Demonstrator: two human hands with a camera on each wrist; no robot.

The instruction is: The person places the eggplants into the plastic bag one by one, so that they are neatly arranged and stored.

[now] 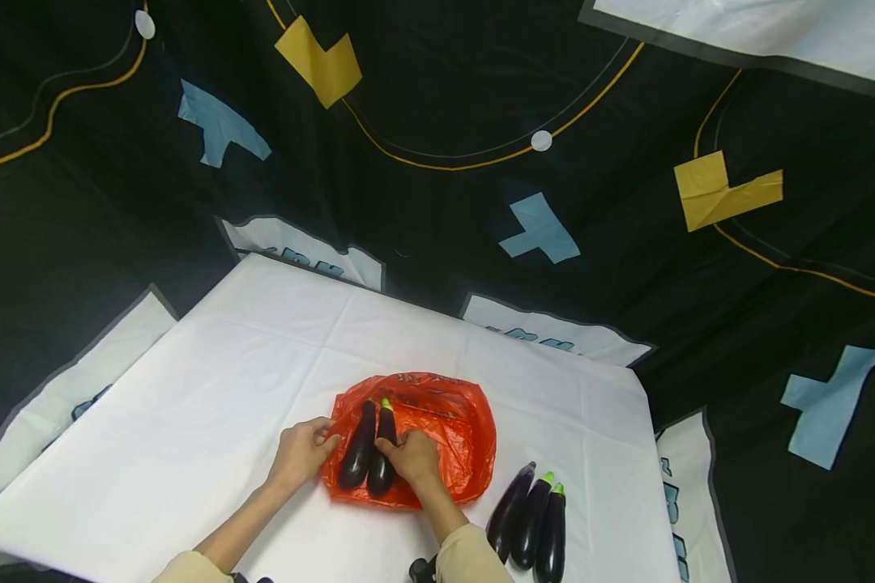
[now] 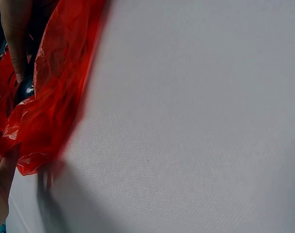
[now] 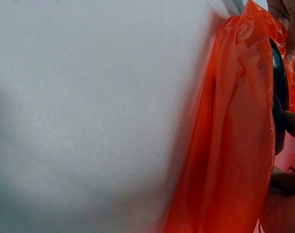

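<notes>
An open red plastic bag lies on the white-covered table, its rim spread wide. Inside its left part are two dark purple eggplants side by side, the left eggplant and the right eggplant with a green stem end. My left hand pinches the bag's left rim, seen also in the left wrist view with the thin film between the fingers. My right hand reaches over the bag and holds the right eggplant, thumb on its side. In the right wrist view the bag's wall partly hides those fingers.
To the right of the bag, three more eggplants lie together on the white table cover. A black cloth with yellow and blue patches stands behind the table. White labelled flaps hang along its edges.
</notes>
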